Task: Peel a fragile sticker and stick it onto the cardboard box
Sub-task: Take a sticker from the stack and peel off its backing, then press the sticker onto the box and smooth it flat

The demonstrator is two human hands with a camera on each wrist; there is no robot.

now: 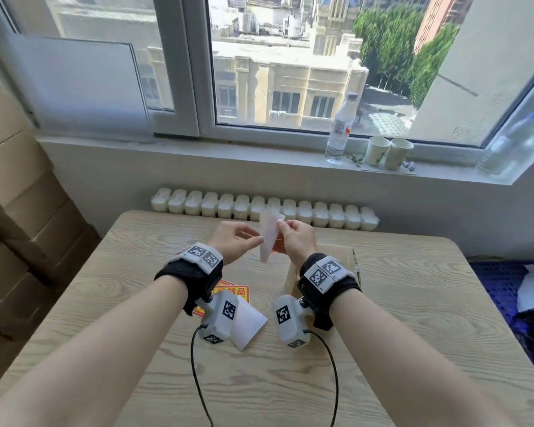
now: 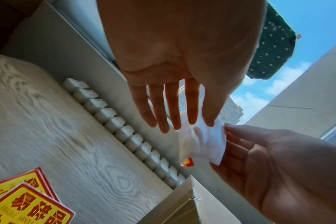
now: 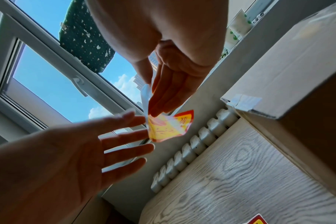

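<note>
Both forearms fill the near part of the head view, each with a black wrist strap and a white camera unit; under them, near the middle of the desk (image 1: 398, 318), lie spare red-and-yellow stickers (image 1: 232, 291), partly hidden by the left wrist, and a loose white paper (image 1: 249, 322). Above the far half of the desk the right hand (image 1: 296, 240) pinches the fragile sticker (image 3: 168, 128) between thumb and fingers; its white backing (image 1: 268, 235) is turned to the head camera, so the print shows only in the right wrist view, blurred. Left hand (image 1: 232, 244) is nearly flat, with fingers straight and its fingertips (image 2: 210, 121) touching the backing edge. Cardboard box (image 3: 290, 78) stands near the right edge, mostly covered by the right wrist.
</note>
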